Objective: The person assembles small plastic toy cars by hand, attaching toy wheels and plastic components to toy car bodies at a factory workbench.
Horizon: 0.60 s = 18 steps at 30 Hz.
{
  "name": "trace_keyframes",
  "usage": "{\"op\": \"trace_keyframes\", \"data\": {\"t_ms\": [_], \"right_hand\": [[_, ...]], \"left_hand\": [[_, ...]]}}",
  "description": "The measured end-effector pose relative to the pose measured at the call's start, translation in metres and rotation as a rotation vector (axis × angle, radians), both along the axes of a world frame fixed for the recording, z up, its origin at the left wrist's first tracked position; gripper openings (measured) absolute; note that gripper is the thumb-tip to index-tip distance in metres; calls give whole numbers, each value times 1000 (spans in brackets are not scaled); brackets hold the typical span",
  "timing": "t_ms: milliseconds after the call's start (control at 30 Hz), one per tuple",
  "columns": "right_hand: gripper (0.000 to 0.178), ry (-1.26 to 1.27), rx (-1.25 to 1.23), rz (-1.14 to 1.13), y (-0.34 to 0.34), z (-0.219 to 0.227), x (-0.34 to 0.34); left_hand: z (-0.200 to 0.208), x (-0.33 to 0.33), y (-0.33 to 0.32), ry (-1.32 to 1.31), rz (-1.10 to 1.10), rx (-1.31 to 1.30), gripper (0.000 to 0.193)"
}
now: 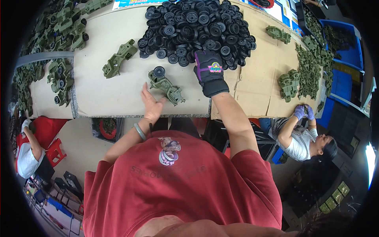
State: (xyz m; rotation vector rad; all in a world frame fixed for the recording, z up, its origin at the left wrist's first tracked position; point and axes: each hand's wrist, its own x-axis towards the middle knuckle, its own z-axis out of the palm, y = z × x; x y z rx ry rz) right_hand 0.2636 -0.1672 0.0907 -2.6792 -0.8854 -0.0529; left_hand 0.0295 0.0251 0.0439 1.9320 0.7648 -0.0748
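My bare left hand (pixel 153 106) lies beside a green plastic toy vehicle body (pixel 169 89), its fingers stretched out and thumb apart near the body's lower left side. One black wheel (pixel 159 72) sits at the body's far left end. My right hand (pixel 211 73), in a black and purple fingerless glove, reaches to the near edge of a large heap of black toy wheels (pixel 191 29). Its fingers are hidden from view, so what they hold, if anything, cannot be seen. Another green vehicle body (pixel 119 58) rests on the cardboard to the left.
Cardboard (pixel 98 93) covers the table. Green parts pile up at the left (pixel 59 27) and right (pixel 310 71). Single green bodies (pixel 289 85) lie on the right half. A gloved co-worker (pixel 302 134) is at the right edge, another person (pixel 29 152) at the left. Blue bins (pixel 347 43) stand far right.
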Motion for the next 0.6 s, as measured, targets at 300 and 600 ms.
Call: {"op": "trace_keyframes", "data": {"t_ms": [300,600], "right_hand": [[30,320,395,148,-33,4,-71],[37,448,276,262,-29,34,-103]], "left_hand": [[39,80,61,-179,-1163,926,90],[32,45,38,75,-925,712,79]]}}
